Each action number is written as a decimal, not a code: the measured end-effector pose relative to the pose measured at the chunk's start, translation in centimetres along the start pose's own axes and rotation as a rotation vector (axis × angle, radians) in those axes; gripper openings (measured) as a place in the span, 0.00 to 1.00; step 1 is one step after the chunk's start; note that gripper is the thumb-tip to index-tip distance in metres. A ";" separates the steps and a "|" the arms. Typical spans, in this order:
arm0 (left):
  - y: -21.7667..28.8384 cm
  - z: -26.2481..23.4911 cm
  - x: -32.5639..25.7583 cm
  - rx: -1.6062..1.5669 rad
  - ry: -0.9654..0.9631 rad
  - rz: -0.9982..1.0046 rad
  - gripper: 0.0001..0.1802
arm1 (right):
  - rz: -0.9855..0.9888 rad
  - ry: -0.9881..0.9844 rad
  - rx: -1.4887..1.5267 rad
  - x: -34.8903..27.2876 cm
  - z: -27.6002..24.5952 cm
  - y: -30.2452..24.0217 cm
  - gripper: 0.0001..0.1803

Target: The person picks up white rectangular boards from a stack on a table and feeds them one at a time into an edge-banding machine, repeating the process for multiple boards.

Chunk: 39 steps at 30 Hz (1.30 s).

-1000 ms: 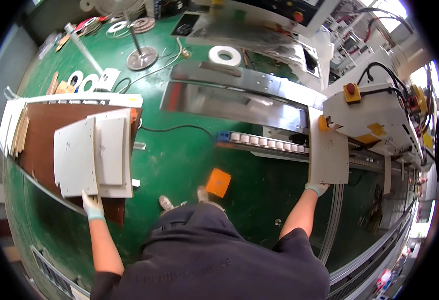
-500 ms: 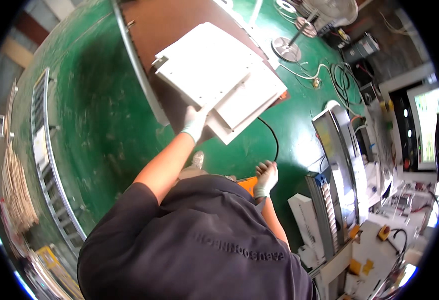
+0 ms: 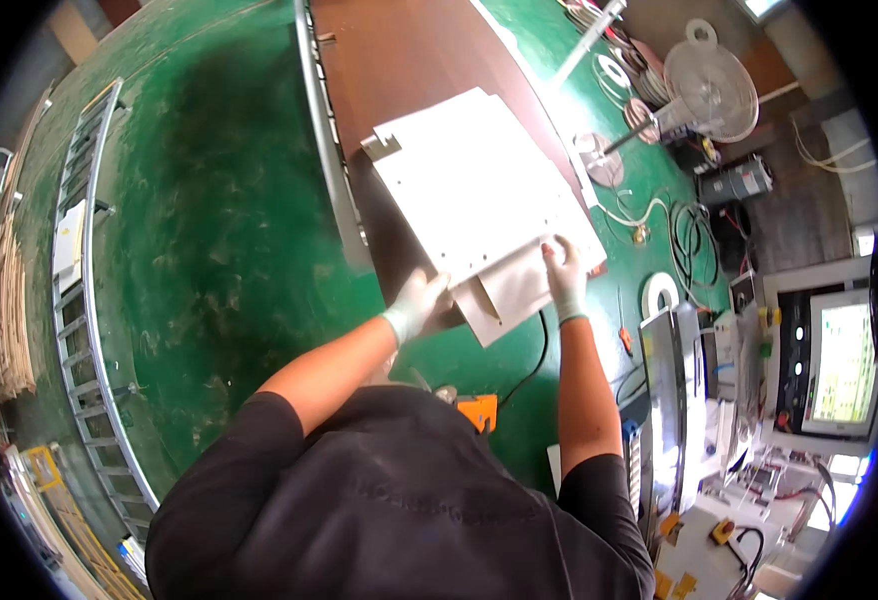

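Note:
A white sheet-metal panel (image 3: 479, 185) with small holes and a notched far-left corner lies over a second white panel (image 3: 519, 285). The lower one sticks out at the near right, its bent flange showing. My gloved left hand (image 3: 419, 303) is closed on the upper panel's near-left corner. At the near edge, further right, my gloved right hand (image 3: 565, 275) grips the same panel with fingers bent over the rim. Both panels rest on a brown-topped table (image 3: 399, 50).
A metal ladder (image 3: 94, 330) lies on the green floor (image 3: 219, 250) at left. Back right stand a fan (image 3: 711, 92) and coiled hoses (image 3: 694, 240). An orange tool (image 3: 479, 411) sits by my feet, with a black cable. A machine with a screen (image 3: 841, 357) is at right.
My right hand has risen from beside my waist to the upper panel's near edge and taken hold of it. My left hand stays at its corner. The whole view has shifted.

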State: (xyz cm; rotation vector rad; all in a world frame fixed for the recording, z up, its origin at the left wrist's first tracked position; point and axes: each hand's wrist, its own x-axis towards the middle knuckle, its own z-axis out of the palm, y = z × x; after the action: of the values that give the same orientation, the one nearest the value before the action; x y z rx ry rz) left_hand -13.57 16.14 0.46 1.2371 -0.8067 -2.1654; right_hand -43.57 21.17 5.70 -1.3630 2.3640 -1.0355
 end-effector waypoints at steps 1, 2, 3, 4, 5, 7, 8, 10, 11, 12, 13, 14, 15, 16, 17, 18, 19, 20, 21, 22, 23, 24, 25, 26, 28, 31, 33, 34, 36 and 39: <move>0.3 -1.1 -0.4 0.028 -0.024 -0.016 0.20 | -0.044 0.053 -0.149 2.8 0.4 -0.2 0.30; 0.7 -1.3 -1.1 0.060 -0.080 -0.057 0.21 | 0.009 0.076 -0.142 5.0 0.6 3.1 0.32; 1.2 -1.3 -1.8 0.091 -0.141 -0.095 0.22 | 0.060 0.104 -0.137 7.1 0.4 6.5 0.34; 1.8 -1.3 -1.8 0.137 -0.203 -0.139 0.24 | 0.148 0.089 -0.007 8.6 -0.2 9.9 0.35; 2.5 -4.3 -2.4 0.181 -0.170 -0.172 0.26 | 0.134 0.052 0.037 8.5 2.6 6.0 0.35; 3.6 -7.4 -2.9 0.147 -0.073 -0.178 0.28 | 0.275 -0.057 0.249 5.7 4.6 1.1 0.33; 3.8 -7.9 -2.5 0.049 -0.045 -0.130 0.27 | 0.329 -0.073 0.304 4.2 4.3 0.1 0.32; 4.6 -9.4 -1.4 -0.057 0.013 -0.044 0.24 | 0.435 -0.155 0.419 -0.2 4.4 1.7 0.30; 5.1 -10.2 -0.8 -0.069 0.045 -0.010 0.23 | 0.491 -0.187 0.509 -2.8 4.0 2.4 0.29; 6.0 -10.8 -1.0 0.071 0.055 0.017 0.22 | 0.556 -0.223 0.596 -6.5 3.8 2.4 0.28; 7.1 -11.4 -1.3 0.210 0.069 0.046 0.22 | 0.621 -0.256 0.679 -10.0 3.4 2.0 0.28; 8.2 -11.8 -1.7 0.391 0.012 0.117 0.22 | 0.685 -0.300 0.731 -12.7 2.5 0.7 0.28; 9.1 -12.1 -2.1 0.564 -0.035 0.198 0.22 | 0.751 -0.341 0.775 -15.3 1.4 -0.5 0.29; 9.2 -10.9 -2.9 0.688 -0.085 0.262 0.22 | 0.798 -0.381 0.866 -17.8 0.0 -1.1 0.29; 9.0 -9.3 -3.4 0.807 -0.145 0.330 0.23 | 0.905 -0.296 0.976 -20.5 -1.0 -0.1 0.30; 8.4 -7.7 -3.4 0.886 -0.207 0.349 0.25 | 0.957 -0.202 1.014 -22.6 -2.0 -0.2 0.31; 8.1 -6.4 -3.5 0.960 -0.257 0.376 0.27 | 0.997 -0.115 1.050 -24.3 -2.9 -0.3 0.33; 7.3 -5.3 -3.3 1.030 -0.338 0.384 0.29 | 1.036 -0.021 1.082 -26.2 -3.8 -0.3 0.34; 6.2 -3.1 -2.7 1.006 -0.411 0.390 0.30 | 1.040 0.122 1.071 -28.7 -4.3 0.2 0.34; 5.2 -0.9 -2.2 0.980 -0.489 0.395 0.31 | 1.031 0.249 1.062 -30.7 -5.0 0.6 0.32; 4.2 1.3 -1.8 0.950 -0.565 0.399 0.32 | 0.991 0.399 1.027 -32.8 -5.6 0.6 0.30; 4.1 4.4 -2.7 0.947 -0.677 0.381 0.32 | 0.963 0.544 0.993 -35.4 -6.0 0.7 0.29; 4.0 7.4 -3.6 0.940 -0.785 0.362 0.32 | 0.936 0.669 0.992 -37.6 -6.4 0.7 0.27; 3.1 9.0 -2.8 0.895 -0.888 0.267 0.31 | 0.882 0.784 1.023 -39.3 -6.8 0.5 0.27; 1.4 14.2 -2.6 0.867 -1.042 0.300 0.30 | 0.807 0.952 1.033 -43.4 -7.5 1.1 0.31; -0.7 21.8 -3.6 0.842 -1.153 0.298 0.31 | 0.845 1.225 1.053 -46.1 -8.5 1.9 0.37; -2.0 25.2 -4.5 0.882 -1.151 0.120 0.30 | 0.837 1.382 1.031 -47.1 -9.5 2.9 0.35; -3.1 25.4 -4.4 0.929 -1.166 0.131 0.29 | 0.834 1.454 1.010 -47.2 -9.8 3.5 0.34; -5.8 24.4 -3.6 1.015 -1.193 0.133 0.27 | 0.834 1.567 0.972 -46.7 -10.4 5.2 0.31; -10.8 18.9 -1.0 1.188 -1.284 0.091 0.26 | 0.924 1.716 0.861 -48.0 -10.9 9.7 0.27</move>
State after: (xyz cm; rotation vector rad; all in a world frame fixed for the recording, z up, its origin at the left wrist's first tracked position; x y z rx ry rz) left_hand -31.30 28.87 1.05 -0.1281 -2.8014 -2.1948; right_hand -29.44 68.99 0.03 1.3499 1.9030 -2.7101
